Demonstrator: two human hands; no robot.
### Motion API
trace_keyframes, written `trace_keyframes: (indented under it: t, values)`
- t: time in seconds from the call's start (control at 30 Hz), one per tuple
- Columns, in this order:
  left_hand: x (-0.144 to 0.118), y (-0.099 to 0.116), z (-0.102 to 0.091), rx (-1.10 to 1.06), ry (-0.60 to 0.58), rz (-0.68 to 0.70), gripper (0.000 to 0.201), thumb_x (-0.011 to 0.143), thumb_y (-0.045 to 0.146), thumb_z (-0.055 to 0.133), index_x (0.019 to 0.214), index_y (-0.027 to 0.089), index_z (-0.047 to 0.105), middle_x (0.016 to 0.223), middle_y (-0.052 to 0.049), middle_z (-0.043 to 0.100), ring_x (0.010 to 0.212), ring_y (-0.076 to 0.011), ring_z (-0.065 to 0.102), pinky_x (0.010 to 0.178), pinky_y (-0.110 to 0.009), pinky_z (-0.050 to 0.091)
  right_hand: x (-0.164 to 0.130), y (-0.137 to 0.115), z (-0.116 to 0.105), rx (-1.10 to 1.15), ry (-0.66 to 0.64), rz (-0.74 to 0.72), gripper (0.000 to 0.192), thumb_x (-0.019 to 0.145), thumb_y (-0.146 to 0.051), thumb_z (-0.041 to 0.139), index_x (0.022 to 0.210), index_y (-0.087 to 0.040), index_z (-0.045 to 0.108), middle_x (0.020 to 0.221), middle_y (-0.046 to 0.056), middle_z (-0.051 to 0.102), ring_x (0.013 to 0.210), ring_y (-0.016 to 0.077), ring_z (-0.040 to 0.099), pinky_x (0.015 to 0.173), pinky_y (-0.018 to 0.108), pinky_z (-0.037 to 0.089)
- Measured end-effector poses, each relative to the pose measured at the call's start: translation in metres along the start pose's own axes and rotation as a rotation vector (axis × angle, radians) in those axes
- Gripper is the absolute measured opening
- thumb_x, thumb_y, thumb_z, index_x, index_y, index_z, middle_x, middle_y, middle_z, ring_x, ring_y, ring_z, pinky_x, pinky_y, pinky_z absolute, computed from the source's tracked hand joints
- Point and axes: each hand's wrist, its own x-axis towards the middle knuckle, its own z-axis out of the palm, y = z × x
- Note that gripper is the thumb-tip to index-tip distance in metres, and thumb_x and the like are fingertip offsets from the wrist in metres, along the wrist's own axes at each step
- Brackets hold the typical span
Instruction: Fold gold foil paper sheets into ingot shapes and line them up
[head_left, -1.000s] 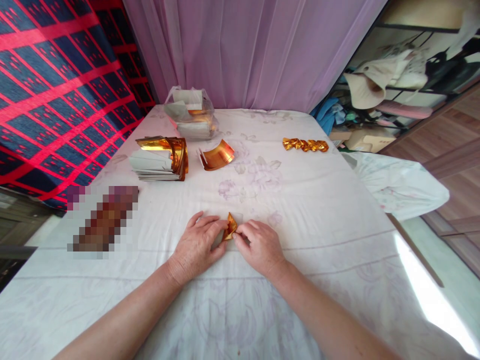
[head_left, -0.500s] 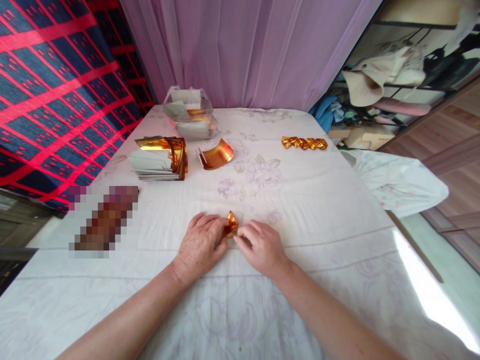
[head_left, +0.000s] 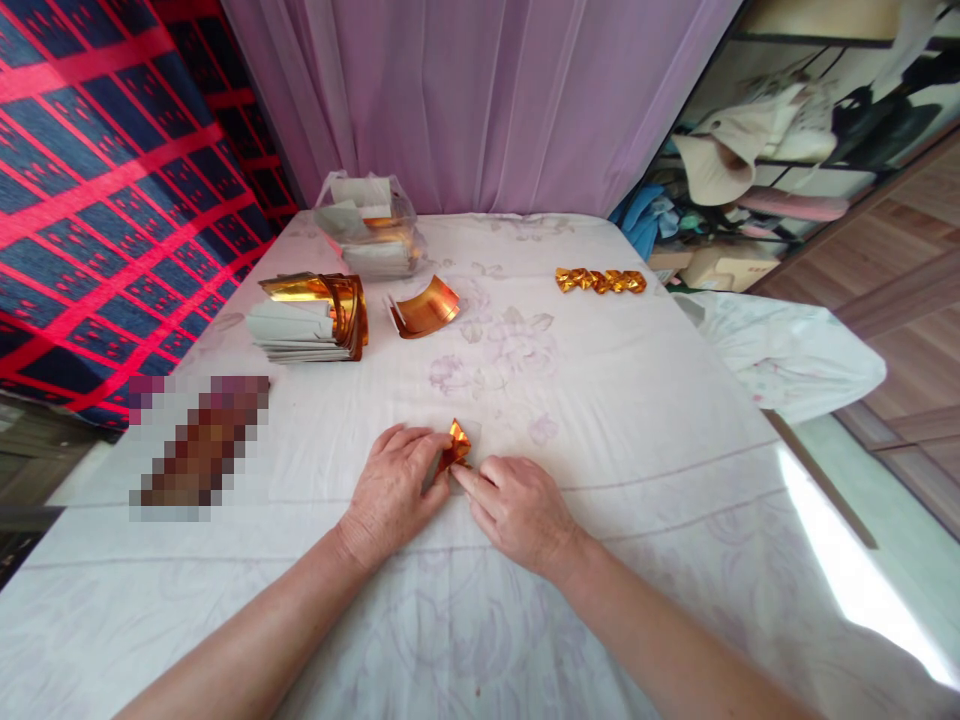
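A small piece of gold foil paper [head_left: 456, 446], partly folded with one peak standing up, lies on the table between my hands. My left hand [head_left: 397, 482] closes on its left side, fingers over it and thumb at the near edge. From the right, my right hand [head_left: 521, 508] reaches in with the index fingertip at the paper's lower edge and the other fingers curled. The fingers hide part of the folds. Further off lies a curved stack of gold sheets [head_left: 426, 308]. A row of folded gold foil pieces [head_left: 600, 281] rests at the far right.
A thick bundle of gold and white sheets [head_left: 307, 325] stands at the left, before a clear plastic bag [head_left: 371, 225] of more sheets. A blurred-out patch [head_left: 202, 445] covers something left. A flowered cloth [head_left: 637, 400] covers the table; crowded shelves [head_left: 750, 180] stand right.
My right hand has gone from a pinch beside the foil paper to an extended index finger at its lower edge. The view has shifted slightly; the left hand keeps its hold.
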Motion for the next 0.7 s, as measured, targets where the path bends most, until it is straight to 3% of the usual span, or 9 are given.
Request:
trace_keyframes:
  t: [0.4, 0.7]
  values:
    - [-0.005, -0.019, -0.008, -0.092, -0.117, 0.114, 0.046, 0.081, 0.016, 0.054, 0.127, 0.023, 0.052, 0.121, -0.007, 0.068, 0.121, -0.0257, 0.055, 0.107, -0.051, 0.039, 0.003, -0.003, 0.000, -0.004, -0.075, 0.069, 0.025, 0.091, -0.023, 0.055, 0.112, -0.022, 0.068, 0.074, 0.002, 0.058, 0.063, 0.0152, 0.052, 0.062, 0.031, 0.037]
    - [-0.002, -0.017, -0.012, -0.117, -0.152, 0.119, 0.045, 0.083, 0.016, 0.053, 0.127, 0.026, 0.054, 0.123, -0.004, 0.067, 0.122, -0.0258, 0.055, 0.107, -0.049, 0.039, 0.004, -0.004, -0.001, -0.024, -0.098, 0.078, 0.022, 0.091, -0.024, 0.053, 0.107, -0.022, 0.069, 0.074, 0.002, 0.058, 0.063, 0.0152, 0.051, 0.061, 0.031, 0.035]
